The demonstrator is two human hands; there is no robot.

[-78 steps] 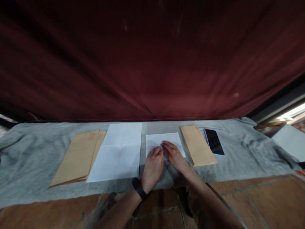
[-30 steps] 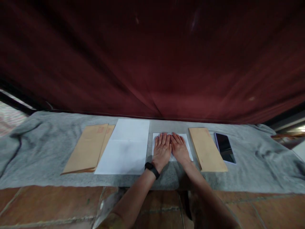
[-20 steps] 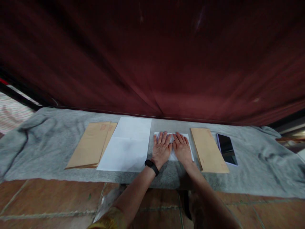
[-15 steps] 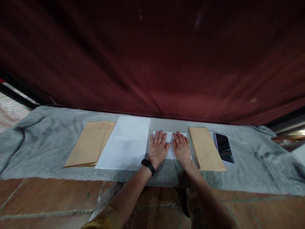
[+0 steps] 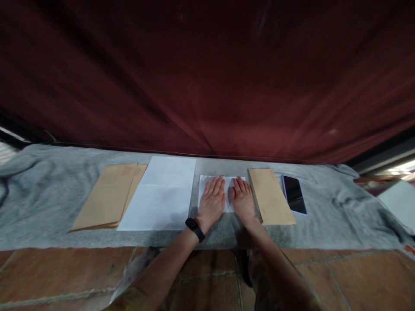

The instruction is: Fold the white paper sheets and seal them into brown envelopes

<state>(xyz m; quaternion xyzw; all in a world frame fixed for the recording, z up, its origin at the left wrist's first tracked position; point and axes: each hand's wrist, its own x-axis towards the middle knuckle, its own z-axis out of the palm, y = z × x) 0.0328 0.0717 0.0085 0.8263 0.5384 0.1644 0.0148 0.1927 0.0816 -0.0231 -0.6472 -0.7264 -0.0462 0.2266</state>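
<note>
A small folded white paper (image 5: 228, 182) lies on a grey cloth (image 5: 48, 190) in front of me. My left hand (image 5: 211, 202), with a black band at the wrist, lies flat on the paper's left half, fingers stretched out. Flat on its right half lies my right hand (image 5: 242, 199), fingers also stretched out. A narrow strip of paper shows between the two hands. Neither hand holds anything.
Left of the hands lies a larger white sheet (image 5: 159, 194), then a stack of brown envelopes (image 5: 106, 196). To the right lie another stack of brown envelopes (image 5: 270, 196) and a dark phone (image 5: 293, 194). A dark red curtain (image 5: 207, 77) hangs behind; terracotta floor tiles (image 5: 58, 272) lie in front.
Both hands went from touching each other on the folded paper to lying flat and slightly apart on its two halves. The paper looks shorter than at first. My view has shifted a little.
</note>
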